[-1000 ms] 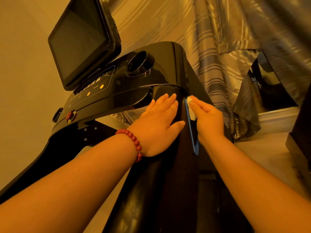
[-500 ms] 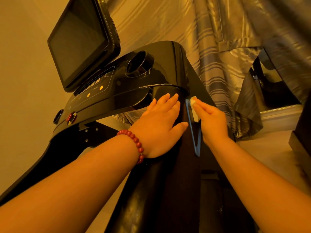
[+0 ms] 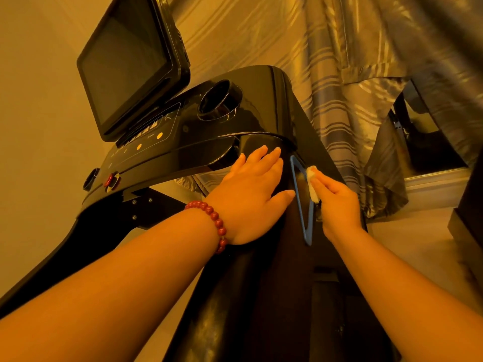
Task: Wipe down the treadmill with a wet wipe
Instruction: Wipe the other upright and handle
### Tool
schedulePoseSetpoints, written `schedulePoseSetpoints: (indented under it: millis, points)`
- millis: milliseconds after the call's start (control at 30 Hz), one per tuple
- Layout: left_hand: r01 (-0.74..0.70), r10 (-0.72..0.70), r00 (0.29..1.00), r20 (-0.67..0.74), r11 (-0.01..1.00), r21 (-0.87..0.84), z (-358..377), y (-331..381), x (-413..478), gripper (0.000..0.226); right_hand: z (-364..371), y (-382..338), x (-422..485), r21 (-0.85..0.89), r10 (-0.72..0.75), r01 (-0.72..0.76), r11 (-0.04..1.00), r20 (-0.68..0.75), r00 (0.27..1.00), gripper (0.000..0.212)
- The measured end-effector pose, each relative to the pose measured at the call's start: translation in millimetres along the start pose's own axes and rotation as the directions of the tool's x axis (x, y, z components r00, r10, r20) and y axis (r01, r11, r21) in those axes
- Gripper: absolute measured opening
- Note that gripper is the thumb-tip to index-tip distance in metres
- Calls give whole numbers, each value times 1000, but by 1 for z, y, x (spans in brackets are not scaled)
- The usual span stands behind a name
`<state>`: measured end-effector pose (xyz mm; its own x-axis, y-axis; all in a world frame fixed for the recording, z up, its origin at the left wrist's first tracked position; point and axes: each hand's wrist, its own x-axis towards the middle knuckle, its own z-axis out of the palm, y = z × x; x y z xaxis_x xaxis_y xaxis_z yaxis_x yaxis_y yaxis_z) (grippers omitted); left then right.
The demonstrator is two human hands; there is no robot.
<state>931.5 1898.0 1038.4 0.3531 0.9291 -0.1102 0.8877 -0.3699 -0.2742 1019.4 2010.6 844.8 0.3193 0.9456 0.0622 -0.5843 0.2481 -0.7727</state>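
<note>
The screen (image 3: 125,66) stands tilted at 10 o'clock in the view, mounted on the black treadmill (image 3: 261,100). A red knob (image 3: 111,180) sits at 7 o'clock from the screen, on the console edge. A round cup holder (image 3: 219,100) is recessed in the console at 3 o'clock from the screen.

The left hand (image 3: 251,194) lies flat on the handrail just below the console. Its grip is wide: fingers straight, holding nothing. A red bead bracelet (image 3: 209,212) circles the wrist.

A blue triangular trim (image 3: 300,205) marks the side panel at 3 o'clock from the left hand. The wet wipe (image 3: 312,184), folded small, is pressed against the panel inside this trim. The right hand (image 3: 337,205) holds it, the grip closed on the wipe between fingers and thumb.

A striped curtain (image 3: 352,100) hangs at 1 o'clock.
</note>
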Motion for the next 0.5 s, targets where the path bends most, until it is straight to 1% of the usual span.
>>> schedulePoseSetpoints:
  millis: [67,133,233,300,333,400,500]
  points:
    - [-6,6,1000,-4,1000,-5,0,-1,0,61,-10,12,-4,-9,59,-59,998,-49,997,28]
    - [-12,12,1000,-11,1000,-19,1,-3,0,60,-6,8,-2,22,79,-78,997,-56,995,27]
    - [-14,14,1000,-10,1000,-28,1,-3,1,60,13,-13,8,22,-14,14,1000,28,1000,19]
    - [-13,13,1000,-12,1000,-22,1,-3,1,60,17,-18,12,-4,-41,42,999,36,998,22]
    - [-13,13,1000,-13,1000,-20,1,-2,1,60,13,-14,11,-11,-31,31,999,13,999,26]
    - [-9,8,1000,-17,1000,-22,2,-2,1,60,-1,2,5,-7,35,-35,999,-45,998,27]
    - [-5,5,1000,-17,1000,-19,2,-2,1,60,-15,21,-13,12,136,-136,991,-96,986,11]
